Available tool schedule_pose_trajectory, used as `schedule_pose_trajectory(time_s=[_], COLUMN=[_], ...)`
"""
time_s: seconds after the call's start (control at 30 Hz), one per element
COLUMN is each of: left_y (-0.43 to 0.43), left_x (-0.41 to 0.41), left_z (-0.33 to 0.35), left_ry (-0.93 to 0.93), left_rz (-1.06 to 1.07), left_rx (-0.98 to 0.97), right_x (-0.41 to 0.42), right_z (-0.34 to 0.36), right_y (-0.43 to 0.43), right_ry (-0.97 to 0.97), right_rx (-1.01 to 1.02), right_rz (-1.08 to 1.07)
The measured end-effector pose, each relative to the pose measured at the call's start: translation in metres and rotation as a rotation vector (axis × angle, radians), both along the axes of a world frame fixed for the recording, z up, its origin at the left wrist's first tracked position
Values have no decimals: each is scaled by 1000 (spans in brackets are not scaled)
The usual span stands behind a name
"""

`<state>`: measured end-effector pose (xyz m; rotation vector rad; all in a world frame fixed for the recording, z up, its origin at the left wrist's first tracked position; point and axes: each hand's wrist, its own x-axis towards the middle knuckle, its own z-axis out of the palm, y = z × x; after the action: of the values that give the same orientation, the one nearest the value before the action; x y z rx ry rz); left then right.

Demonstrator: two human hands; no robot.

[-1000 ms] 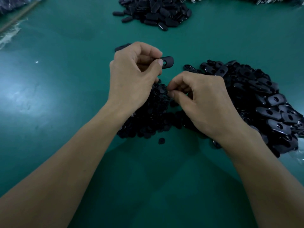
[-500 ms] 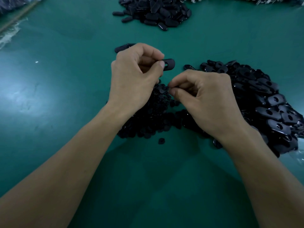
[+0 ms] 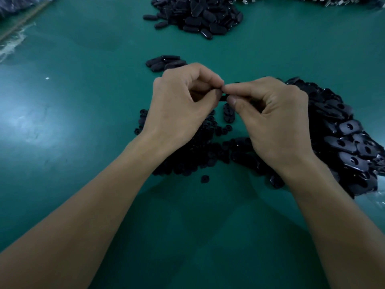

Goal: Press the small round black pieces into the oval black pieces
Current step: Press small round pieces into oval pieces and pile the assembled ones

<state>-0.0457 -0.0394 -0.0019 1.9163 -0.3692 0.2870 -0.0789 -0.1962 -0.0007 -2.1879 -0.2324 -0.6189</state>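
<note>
My left hand (image 3: 179, 107) and my right hand (image 3: 270, 119) meet fingertip to fingertip above the green table. Between them they pinch one black oval piece (image 3: 224, 98), almost wholly hidden by my fingers. My right thumb and forefinger press on it; whether a small round piece sits under them is hidden. A heap of small round black pieces (image 3: 198, 151) lies under my hands. A large heap of oval pieces with holes (image 3: 341, 138) lies to the right.
A pile of oval pieces (image 3: 200, 15) lies at the far side of the green table (image 3: 83, 122). A few more ovals (image 3: 164, 62) lie just beyond my left hand. One loose round piece (image 3: 205, 178) lies near my wrists. Crumpled plastic (image 3: 12, 44) is at far left.
My right hand rose from the round-piece heap and came up to my left hand. The oval piece, earlier sticking out from my left fingers, is now covered by both hands' fingertips.
</note>
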Motion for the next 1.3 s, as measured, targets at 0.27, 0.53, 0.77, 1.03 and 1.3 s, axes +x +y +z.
schedule_pose_trajectory(time_s=[0.27, 0.53, 0.77, 1.03, 1.3], left_y=[-1, -3, -1, -4, -9], left_x=[-2, -3, -1, -4, -10], left_z=[0, -5, -5, -5, -2], left_ry=[-36, -71, -43, -84, -222], left_rz=[-51, -62, -98, -71, -13], left_rx=[37, 86, 90, 122, 178], right_x=[-1, -4, -5, -6, -9], right_z=[3, 4, 5, 2, 6], right_y=[3, 2, 5, 11, 13], right_ry=[55, 132, 133, 130, 90], right_rx=[48, 45, 45, 44, 29], right_rz=[-43, -83, -120, -215, -226])
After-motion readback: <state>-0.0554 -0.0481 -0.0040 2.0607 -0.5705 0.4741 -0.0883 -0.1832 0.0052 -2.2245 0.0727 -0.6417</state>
